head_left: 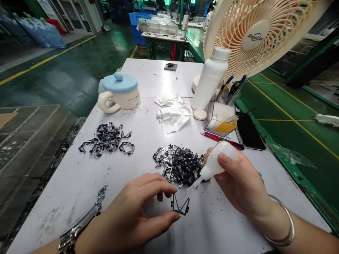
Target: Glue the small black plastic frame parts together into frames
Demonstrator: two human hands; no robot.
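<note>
My left hand (132,215) pinches a small black angular plastic part (181,206) between thumb and forefinger, just above the white table (79,183). My right hand (238,183) grips a small white squeeze bottle (218,158), tilted down to the left, its thin nozzle tip close to the held part. Right behind the held part lies a pile of similar black parts (180,164). A second pile of black parts (107,139) lies further left.
A cream mug with a blue lid (120,91), crumpled white cloths (172,113), a tall white bottle (210,79), a desk fan (259,31), a clear pen holder (221,118), a red pen (221,139) and a black phone (249,132) stand behind. Clear trays (29,137) sit left.
</note>
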